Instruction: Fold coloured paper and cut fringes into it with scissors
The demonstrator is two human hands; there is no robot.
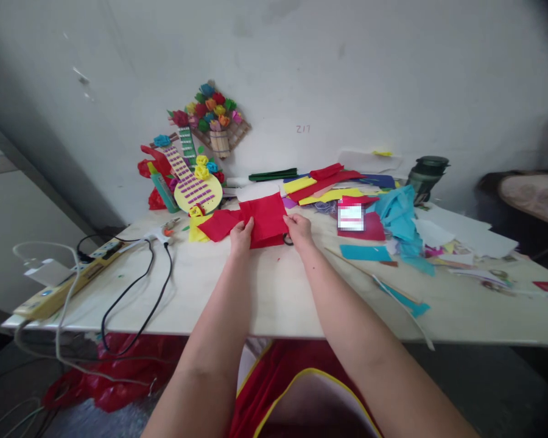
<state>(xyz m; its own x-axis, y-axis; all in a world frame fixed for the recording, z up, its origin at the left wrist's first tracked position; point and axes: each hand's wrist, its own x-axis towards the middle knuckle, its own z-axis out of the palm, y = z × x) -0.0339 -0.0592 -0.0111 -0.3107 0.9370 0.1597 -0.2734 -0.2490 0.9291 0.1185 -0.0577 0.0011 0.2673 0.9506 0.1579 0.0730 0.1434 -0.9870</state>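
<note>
A folded red paper sheet (267,219) lies on the white table (274,292) near its far middle. My left hand (241,235) grips the sheet's left lower edge, fingers closed on it. My right hand (298,230) pinches the sheet's right edge. Black scissors handles (287,240) peek out just under the right hand. More red paper (219,224) and a yellow piece (196,231) lie to the left of the sheet.
A paper guitar craft (192,185) and paper flower bouquet (212,115) lean on the wall. Coloured sheets (329,182), crumpled teal paper (397,213) and a dark jar (425,175) crowd the right. A power strip (68,280) with cables sits left.
</note>
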